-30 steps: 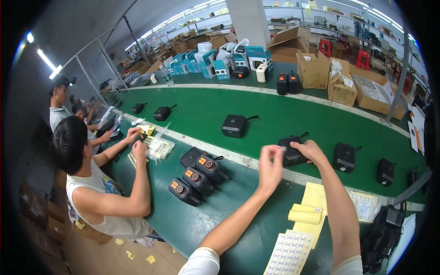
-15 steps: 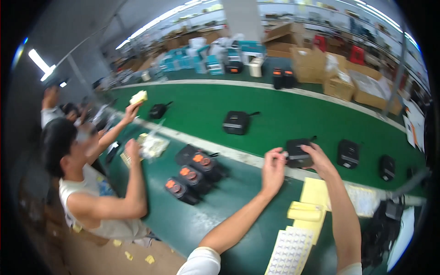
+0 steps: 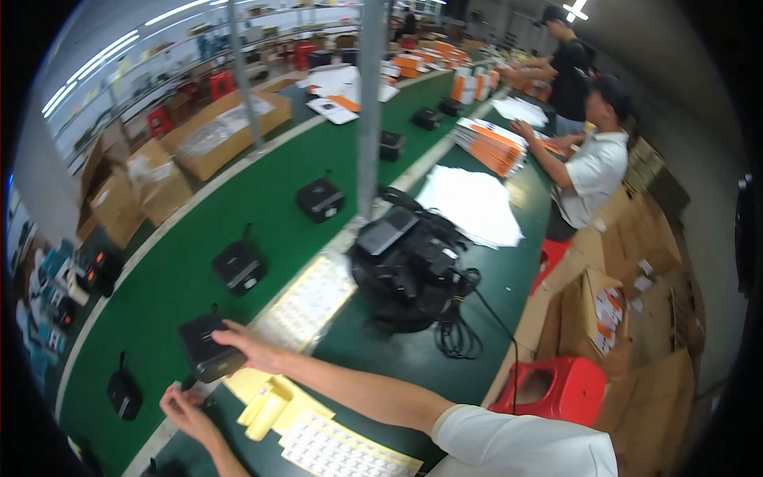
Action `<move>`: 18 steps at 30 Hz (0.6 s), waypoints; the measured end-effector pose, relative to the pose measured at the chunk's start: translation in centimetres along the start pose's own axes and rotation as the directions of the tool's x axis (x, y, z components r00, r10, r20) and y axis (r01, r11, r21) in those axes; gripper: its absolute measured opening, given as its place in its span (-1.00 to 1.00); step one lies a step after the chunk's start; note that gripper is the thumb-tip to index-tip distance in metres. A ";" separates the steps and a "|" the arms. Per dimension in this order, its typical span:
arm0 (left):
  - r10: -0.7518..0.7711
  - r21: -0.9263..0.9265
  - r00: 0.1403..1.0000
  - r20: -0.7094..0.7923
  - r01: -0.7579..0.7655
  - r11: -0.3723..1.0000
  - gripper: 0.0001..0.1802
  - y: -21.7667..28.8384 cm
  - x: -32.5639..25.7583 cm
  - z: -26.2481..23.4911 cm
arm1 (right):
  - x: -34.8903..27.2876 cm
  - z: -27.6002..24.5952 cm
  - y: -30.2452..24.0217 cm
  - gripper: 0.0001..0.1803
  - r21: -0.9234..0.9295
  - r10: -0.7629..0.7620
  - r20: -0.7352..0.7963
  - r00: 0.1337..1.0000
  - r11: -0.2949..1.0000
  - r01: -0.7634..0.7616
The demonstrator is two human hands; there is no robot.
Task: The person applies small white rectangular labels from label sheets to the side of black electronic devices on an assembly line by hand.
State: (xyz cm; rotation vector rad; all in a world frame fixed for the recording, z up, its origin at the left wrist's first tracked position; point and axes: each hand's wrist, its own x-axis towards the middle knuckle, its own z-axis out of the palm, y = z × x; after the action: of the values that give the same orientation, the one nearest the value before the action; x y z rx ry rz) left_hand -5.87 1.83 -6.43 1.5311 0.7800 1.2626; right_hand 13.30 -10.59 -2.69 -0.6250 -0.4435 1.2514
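Observation:
A black boxy device (image 3: 208, 350) with a wrist strap is at the near edge of the green conveyor belt. My right hand (image 3: 242, 343) grips it, the thumb on top and the other fingers out of sight. Just below the device, apart from it, my left hand (image 3: 187, 409) has its fingers pinched together; a tiny pale bit shows at the fingertips, too small to name. Under my right forearm lie a sheet of small printed stickers (image 3: 346, 449) and folded yellow backing paper (image 3: 270, 407).
More black devices (image 3: 240, 266) sit along the belt (image 3: 171, 294). A metal post (image 3: 369, 119) rises beside a black bag (image 3: 405, 278) with cables. Beyond are white sheets (image 3: 469, 205) and two people. A red stool (image 3: 560, 389) and cardboard boxes stand at right.
The view has swung far to the right, bringing the bag, post and other people in. My right hand still holds the device; my left hand is now lower, away from its side.

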 end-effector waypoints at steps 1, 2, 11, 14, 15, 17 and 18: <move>0.014 0.022 1.000 -0.008 -0.014 1.000 -0.80 -0.2 0.3 0.1 | -0.4 -0.4 0.1 -0.35 0.008 -0.006 -0.029 1.000 1.000 0.007; 0.027 0.049 0.999 -0.023 -0.026 0.998 -0.81 -0.3 0.4 0.0 | -0.3 -0.2 0.0 -0.38 0.094 -0.033 -0.034 0.999 0.995 0.036; 0.056 0.369 0.997 -0.059 -0.030 0.929 -0.75 4.4 -0.9 2.9 | 2.6 -2.4 3.3 0.07 -0.076 -0.202 -0.100 0.974 0.978 0.195; 0.020 0.447 0.993 -0.115 0.033 0.894 -0.70 3.4 0.2 -1.0 | 2.8 0.3 3.1 0.02 -0.081 -0.079 -0.055 0.995 0.994 0.075; -0.009 0.397 1.000 0.018 0.001 0.918 -0.70 2.9 -1.2 3.2 | 2.3 -3.3 2.3 0.04 -0.036 -0.188 -0.195 0.963 0.982 0.184; 0.117 0.309 0.990 -0.081 -0.087 0.947 -0.82 1.6 0.8 -1.0 | 1.9 0.4 2.8 -0.11 -0.266 -0.213 -0.288 0.934 0.954 0.135; 0.155 0.235 0.982 -0.110 -0.126 0.964 -0.86 1.2 1.0 -1.0 | 1.3 0.5 2.3 -0.22 -0.555 -0.310 -0.403 0.861 0.831 0.039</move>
State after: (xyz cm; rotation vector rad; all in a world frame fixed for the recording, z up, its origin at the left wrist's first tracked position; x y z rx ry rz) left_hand -6.71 2.58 -4.94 1.7277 0.9382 1.4264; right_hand 11.66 -8.82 -3.86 -1.3068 -0.4184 0.7365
